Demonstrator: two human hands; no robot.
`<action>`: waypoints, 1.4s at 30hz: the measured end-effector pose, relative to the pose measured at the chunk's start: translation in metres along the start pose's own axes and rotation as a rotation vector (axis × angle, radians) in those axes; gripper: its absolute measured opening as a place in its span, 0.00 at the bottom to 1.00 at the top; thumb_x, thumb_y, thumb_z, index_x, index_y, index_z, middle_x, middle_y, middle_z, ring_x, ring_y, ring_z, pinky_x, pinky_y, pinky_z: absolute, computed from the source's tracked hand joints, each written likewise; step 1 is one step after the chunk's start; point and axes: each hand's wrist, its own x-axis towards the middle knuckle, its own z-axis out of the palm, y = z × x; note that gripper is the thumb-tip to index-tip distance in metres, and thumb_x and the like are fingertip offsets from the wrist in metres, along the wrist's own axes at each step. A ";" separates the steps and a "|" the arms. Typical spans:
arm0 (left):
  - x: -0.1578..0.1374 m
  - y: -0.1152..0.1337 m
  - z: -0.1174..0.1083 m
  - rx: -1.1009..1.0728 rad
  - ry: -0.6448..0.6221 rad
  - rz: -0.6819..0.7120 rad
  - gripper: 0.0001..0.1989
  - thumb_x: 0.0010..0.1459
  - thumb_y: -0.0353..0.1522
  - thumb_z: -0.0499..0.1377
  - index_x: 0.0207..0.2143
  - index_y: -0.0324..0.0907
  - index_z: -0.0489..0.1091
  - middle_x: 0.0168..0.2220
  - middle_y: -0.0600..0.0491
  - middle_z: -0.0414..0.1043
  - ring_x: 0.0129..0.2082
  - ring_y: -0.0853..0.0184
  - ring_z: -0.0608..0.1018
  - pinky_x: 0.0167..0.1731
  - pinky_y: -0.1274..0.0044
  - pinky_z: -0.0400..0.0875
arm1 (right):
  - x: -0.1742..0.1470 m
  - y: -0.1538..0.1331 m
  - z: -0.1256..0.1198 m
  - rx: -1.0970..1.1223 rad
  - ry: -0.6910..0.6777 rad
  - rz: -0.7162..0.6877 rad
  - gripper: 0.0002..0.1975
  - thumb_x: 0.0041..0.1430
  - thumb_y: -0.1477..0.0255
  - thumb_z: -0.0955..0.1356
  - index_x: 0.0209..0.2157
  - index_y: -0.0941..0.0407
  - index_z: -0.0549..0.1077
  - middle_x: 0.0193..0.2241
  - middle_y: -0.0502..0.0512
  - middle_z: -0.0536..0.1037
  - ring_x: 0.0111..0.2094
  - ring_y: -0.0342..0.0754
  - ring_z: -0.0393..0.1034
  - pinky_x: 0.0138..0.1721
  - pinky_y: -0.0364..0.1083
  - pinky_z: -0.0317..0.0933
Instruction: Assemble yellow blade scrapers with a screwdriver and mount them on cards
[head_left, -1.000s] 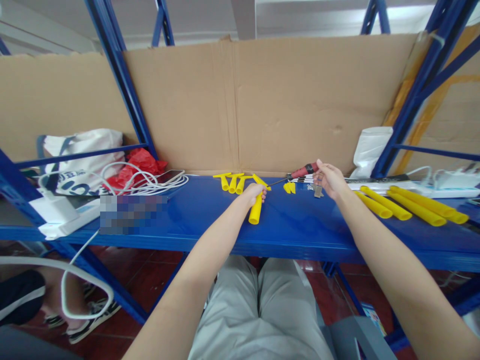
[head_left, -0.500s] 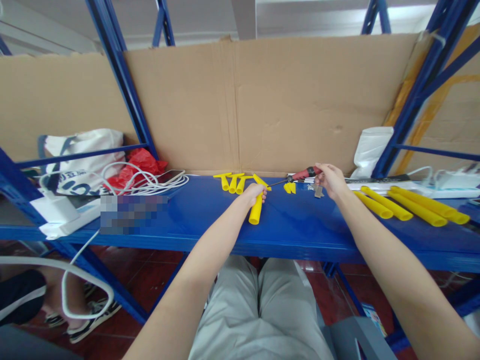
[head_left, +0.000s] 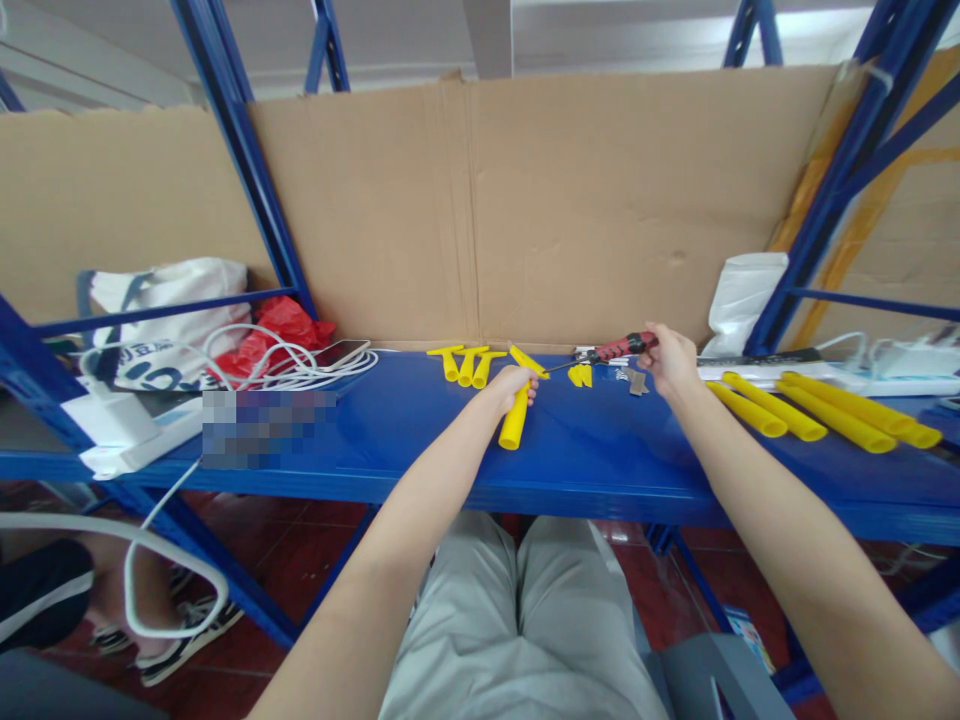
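Observation:
My left hand point(head_left: 517, 388) is closed around a yellow tube point(head_left: 512, 428) with a flat yellow crosspiece point(head_left: 528, 360) at its far end. In my right hand point(head_left: 667, 358) is a screwdriver point(head_left: 621, 348) with a red and black handle, gripped near the end of the handle. Its thin shaft points left to the crosspiece beside my left hand; whether the tip sits in a screw is too small to tell. Several small yellow pieces point(head_left: 580, 375) lie beneath the screwdriver. A small grey packet point(head_left: 637, 383) with bits of metal is near my right hand.
Yellow T-shaped pieces point(head_left: 482, 370) stand left of my left hand. Loose yellow tubes point(head_left: 840, 415) lie at the right on the blue shelf point(head_left: 420, 450). Coiled white cables point(head_left: 315, 365), a red bag point(head_left: 285, 325) and a power strip point(head_left: 150, 440) are on the left. Cardboard point(head_left: 600, 200) closes the back.
My right hand has shifted slightly right with the screwdriver, whose handle has turned about its axis. My left hand and the yellow tube have barely moved.

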 end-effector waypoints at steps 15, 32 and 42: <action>-0.003 0.002 0.000 -0.026 0.026 0.017 0.10 0.54 0.19 0.51 0.25 0.40 0.59 0.13 0.61 0.56 0.11 0.78 0.58 0.13 0.83 0.54 | -0.015 0.001 0.009 -0.382 -0.086 0.086 0.10 0.55 0.73 0.66 0.22 0.56 0.63 0.09 0.43 0.61 0.10 0.37 0.54 0.10 0.36 0.49; -0.002 0.002 0.000 -0.024 0.022 0.032 0.11 0.56 0.20 0.51 0.23 0.40 0.59 0.14 0.60 0.57 0.11 0.78 0.59 0.15 0.82 0.55 | -0.007 0.021 0.001 -1.018 -0.581 -0.016 0.11 0.52 0.71 0.69 0.19 0.57 0.67 0.13 0.48 0.69 0.13 0.39 0.61 0.14 0.38 0.52; 0.001 0.000 -0.001 -0.047 0.015 0.028 0.11 0.55 0.20 0.51 0.23 0.40 0.59 0.14 0.60 0.57 0.11 0.77 0.59 0.14 0.83 0.55 | 0.013 0.016 -0.020 -1.572 -0.337 -0.291 0.13 0.55 0.76 0.62 0.40 0.57 0.74 0.42 0.62 0.78 0.44 0.53 0.71 0.43 0.46 0.62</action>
